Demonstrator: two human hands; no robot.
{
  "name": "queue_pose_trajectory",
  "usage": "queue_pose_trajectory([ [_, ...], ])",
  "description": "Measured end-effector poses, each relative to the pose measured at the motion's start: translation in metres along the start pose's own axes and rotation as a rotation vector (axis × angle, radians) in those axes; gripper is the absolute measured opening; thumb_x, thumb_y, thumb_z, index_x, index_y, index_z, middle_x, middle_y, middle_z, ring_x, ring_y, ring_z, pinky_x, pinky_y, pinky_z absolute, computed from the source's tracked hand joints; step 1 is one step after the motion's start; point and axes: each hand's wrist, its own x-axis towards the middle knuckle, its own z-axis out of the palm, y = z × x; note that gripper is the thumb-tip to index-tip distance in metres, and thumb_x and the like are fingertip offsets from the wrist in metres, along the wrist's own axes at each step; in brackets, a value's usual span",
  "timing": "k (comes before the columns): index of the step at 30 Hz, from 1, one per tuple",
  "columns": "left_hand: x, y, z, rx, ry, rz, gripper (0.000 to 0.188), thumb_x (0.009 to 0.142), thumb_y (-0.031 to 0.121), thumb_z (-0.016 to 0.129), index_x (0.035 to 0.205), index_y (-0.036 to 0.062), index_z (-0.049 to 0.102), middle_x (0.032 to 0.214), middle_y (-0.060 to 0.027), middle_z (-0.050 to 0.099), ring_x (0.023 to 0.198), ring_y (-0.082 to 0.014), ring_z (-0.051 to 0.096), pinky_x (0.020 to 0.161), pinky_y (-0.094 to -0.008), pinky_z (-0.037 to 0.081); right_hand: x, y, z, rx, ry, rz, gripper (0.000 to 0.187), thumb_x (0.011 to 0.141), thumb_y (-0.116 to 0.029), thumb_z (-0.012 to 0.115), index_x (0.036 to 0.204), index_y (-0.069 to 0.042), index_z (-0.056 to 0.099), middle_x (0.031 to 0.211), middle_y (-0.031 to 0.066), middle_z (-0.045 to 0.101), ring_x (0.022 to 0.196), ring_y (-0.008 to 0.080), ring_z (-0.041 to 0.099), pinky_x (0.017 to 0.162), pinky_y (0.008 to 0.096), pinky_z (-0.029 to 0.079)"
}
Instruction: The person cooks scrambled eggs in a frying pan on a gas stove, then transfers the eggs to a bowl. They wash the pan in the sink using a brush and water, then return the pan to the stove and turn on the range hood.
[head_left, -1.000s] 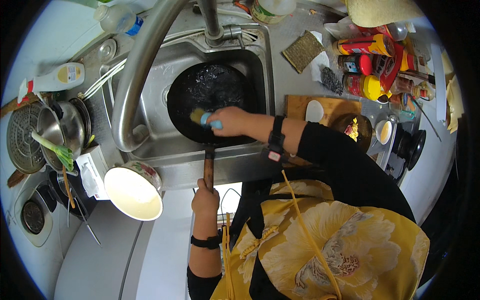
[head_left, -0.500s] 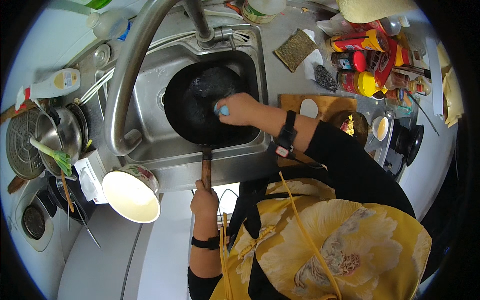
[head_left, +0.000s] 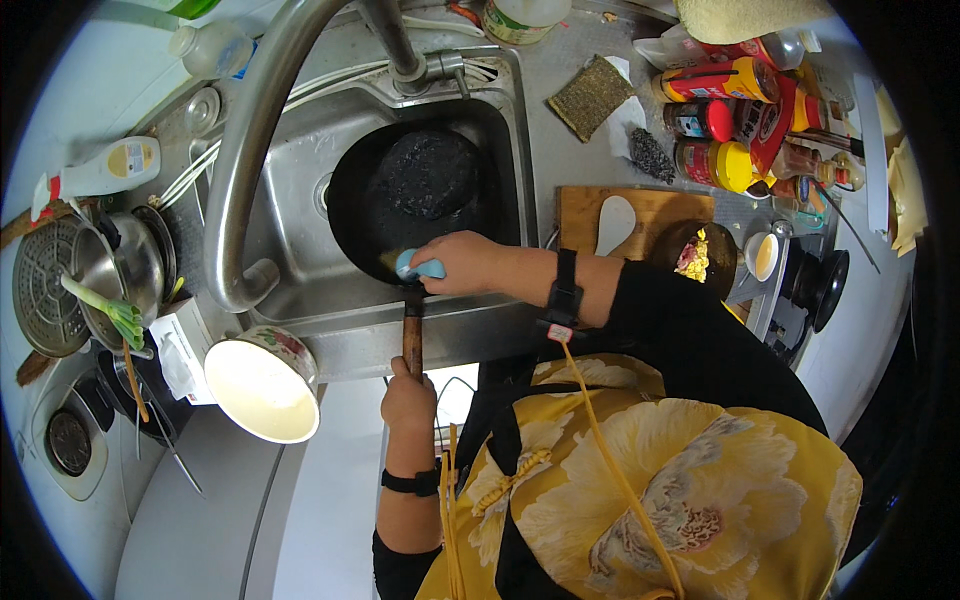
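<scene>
A dark wok [head_left: 355, 210] lies in the steel sink [head_left: 295, 170], with dark liquid pooled on its inner surface. My left hand [head_left: 408, 402] is closed around the wok's wooden handle [head_left: 413, 325], which juts over the sink's front edge. In my right hand [head_left: 462, 263] is a light-blue scrub brush [head_left: 406, 264], pressed to the inside wall of the wok close to the handle. A yellowish-brown edge shows under the brush; my fingers hide much of its body.
The curved faucet [head_left: 228, 200] arches over the sink's left side. A cream enamel bowl [head_left: 262, 390] stands at the front left. On the right are a cutting board [head_left: 580, 215] with a white spoon [head_left: 615, 224], and several jars [head_left: 715, 165]. A spray bottle [head_left: 125, 163] stands far left.
My right hand has drawn the scrub brush from the wok's right middle toward the handle. Liquid has shifted inside the wok. My left hand stays on the handle.
</scene>
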Motion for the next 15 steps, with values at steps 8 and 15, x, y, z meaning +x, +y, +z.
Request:
queue_pose_trajectory([
  [8,-0.001,0.003,-0.002,0.003,-0.016,-0.029,0.043,0.086,0.026,0.059,0.119,0.0085,0.037,0.085,-0.0189,0.067,0.077,-0.0369,0.067,0.066,-0.0462,0.053,0.024,0.017,0.019,0.201,0.096,-0.157,0.037,0.073,-0.033,0.068,0.105,-0.015,0.067,0.101,0.0164,0.065,0.095,0.0358,0.062,0.085,0.0413,0.050],
  [15,0.000,0.000,-0.002,-0.027,0.005,0.008,0.043,0.085,0.026,0.059,0.118,0.0079,0.037,0.084,-0.0200,0.067,0.077,-0.0375,0.066,0.065,-0.0466,0.053,0.044,0.026,0.018,-0.199,0.310,0.053,0.036,0.073,-0.026,0.066,0.108,-0.016,0.065,0.098,0.0145,0.064,0.091,0.0356,0.062,0.081,0.0420,0.051],
])
